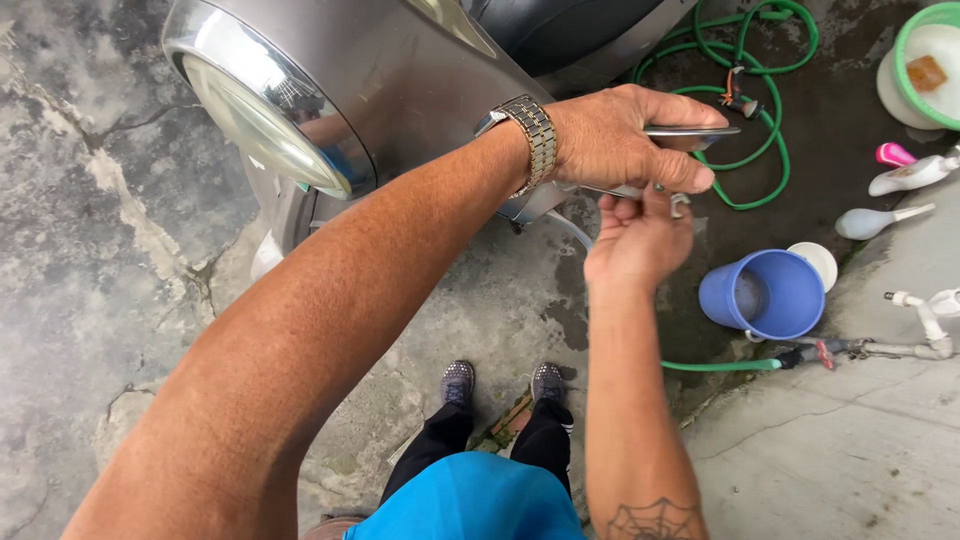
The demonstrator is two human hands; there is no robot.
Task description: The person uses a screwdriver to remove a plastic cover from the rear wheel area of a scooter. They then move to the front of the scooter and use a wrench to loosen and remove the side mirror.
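Note:
My left hand (628,135), with a metal watch on its wrist, is closed around the handles of a pair of metal pliers (690,131) held out over the wet ground. My right hand (640,238) reaches up from below, and its fingers pinch a small metal part at the pliers' lower side (640,191). Both hands are next to the lower corner of a silver washing machine (400,80) with a round chrome door (265,105). The pliers' jaws are hidden behind my hands.
A green hose (745,60) coils on the wet concrete beyond my hands, and another length runs to a tap fitting (800,355). A blue bucket (765,292) stands at right. Farther right are a green basin (930,60), white bottles and a white pipe (930,320). My feet (505,382) are below.

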